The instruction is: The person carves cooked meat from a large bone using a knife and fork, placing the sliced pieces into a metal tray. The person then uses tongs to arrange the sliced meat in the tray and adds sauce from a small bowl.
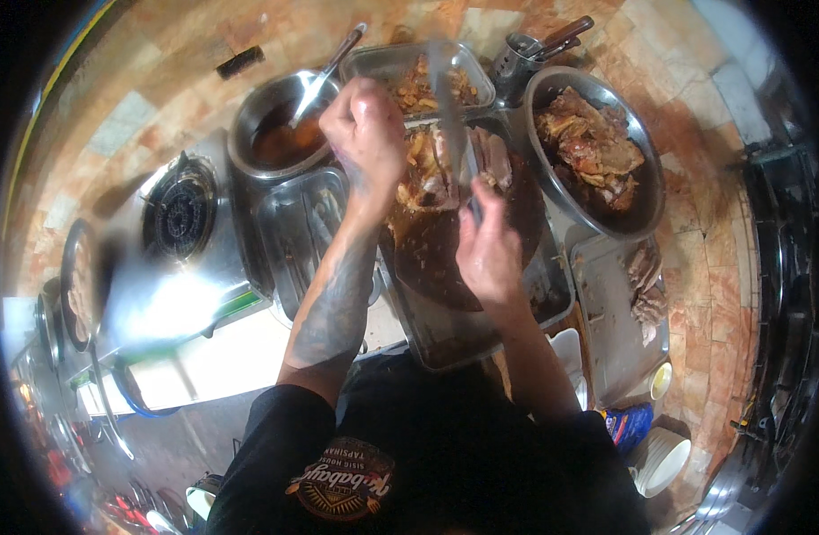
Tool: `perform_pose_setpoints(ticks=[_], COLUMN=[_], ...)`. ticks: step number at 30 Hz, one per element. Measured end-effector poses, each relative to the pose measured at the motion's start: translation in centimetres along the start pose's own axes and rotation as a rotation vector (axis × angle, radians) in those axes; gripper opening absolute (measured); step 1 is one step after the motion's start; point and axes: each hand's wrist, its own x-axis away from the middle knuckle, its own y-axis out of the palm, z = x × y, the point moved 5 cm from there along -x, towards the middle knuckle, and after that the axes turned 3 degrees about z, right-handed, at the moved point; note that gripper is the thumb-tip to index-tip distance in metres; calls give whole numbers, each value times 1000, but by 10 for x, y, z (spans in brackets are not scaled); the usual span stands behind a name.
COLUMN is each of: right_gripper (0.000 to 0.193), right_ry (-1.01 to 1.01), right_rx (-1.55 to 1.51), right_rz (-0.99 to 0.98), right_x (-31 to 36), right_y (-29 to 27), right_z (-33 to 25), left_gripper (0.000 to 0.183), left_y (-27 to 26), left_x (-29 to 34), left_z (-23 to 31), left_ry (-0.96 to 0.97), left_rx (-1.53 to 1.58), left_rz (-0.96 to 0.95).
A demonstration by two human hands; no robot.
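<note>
My right hand (pixel 491 245) is wrapped round the dark handle of a knife (pixel 452 111), its long blade pointing away from me and smeared by motion. Under the blade, cooked meat (pixel 427 165) lies cut into thick pieces on a round brown chopping board (pixel 463 263). The board rests in a metal tray (pixel 445 343). My left hand (pixel 365 129) is a fist, raised just left of the meat and partly in front of it. Whatever that fist may hold is hidden.
A steel bowl (pixel 238 147) of brown sauce holds a ladle (pixel 313 96). Browned bits fill a far tray (pixel 360 67). Big meat pieces (pixel 592 147) sit in a bowl at right, near a utensil holder (pixel 514 67). A burner (pixel 182 209) stands left; a tray (pixel 605 339) with meat strips lies right.
</note>
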Motion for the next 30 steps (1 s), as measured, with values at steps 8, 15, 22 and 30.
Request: perform_pose_setpoints(ticks=[8, 15, 22, 30], right_gripper=[48, 47, 46, 43], right_ry=[242, 117, 152, 20], right_rx=[-80, 26, 78, 59], right_rz=[-287, -131, -195, -127], right_x=[7, 10, 6, 64], right_y=[9, 0, 11, 1], right_z=[41, 10, -1, 18], left_gripper=[36, 32, 37, 37], left_y=[-45, -20, -11, -14], left_x=[-10, -9, -6, -14], left_z=[19, -15, -1, -9], left_ry=[-111, -124, 40, 18], left_rx=[18, 235, 100, 64], left_rz=[144, 78, -20, 63])
